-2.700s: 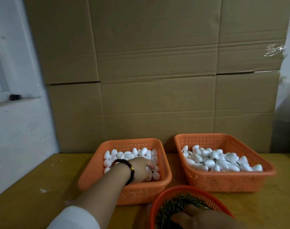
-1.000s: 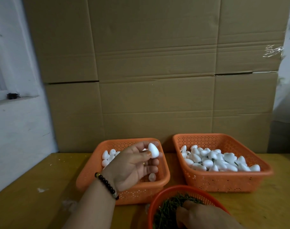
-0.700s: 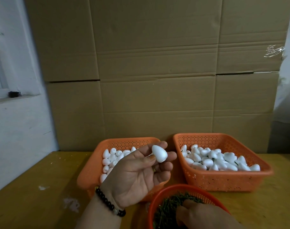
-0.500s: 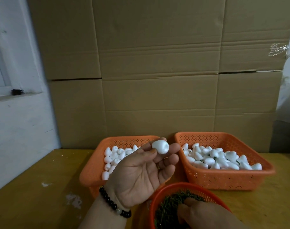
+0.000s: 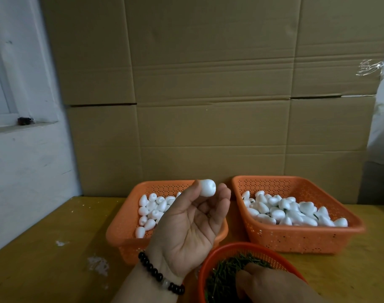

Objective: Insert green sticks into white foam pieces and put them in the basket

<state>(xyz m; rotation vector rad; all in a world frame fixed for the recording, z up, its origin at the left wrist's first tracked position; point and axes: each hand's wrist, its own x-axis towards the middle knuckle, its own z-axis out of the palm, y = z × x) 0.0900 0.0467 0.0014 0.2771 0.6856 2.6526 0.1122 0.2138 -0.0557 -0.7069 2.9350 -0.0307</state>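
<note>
Head view: the left hand [image 5: 191, 228], palm up, pinches a white foam piece [image 5: 206, 187] between thumb and fingertips, raised in front of the left basket [image 5: 121, 232] of plain foam pieces. Right of that basket stands the right basket [image 5: 304, 237], also holding foam. Nearest, the round basket [image 5: 226, 250] holds green sticks [image 5: 224, 278]; the right hand [image 5: 272, 285] rests among them, grip unclear.
</note>
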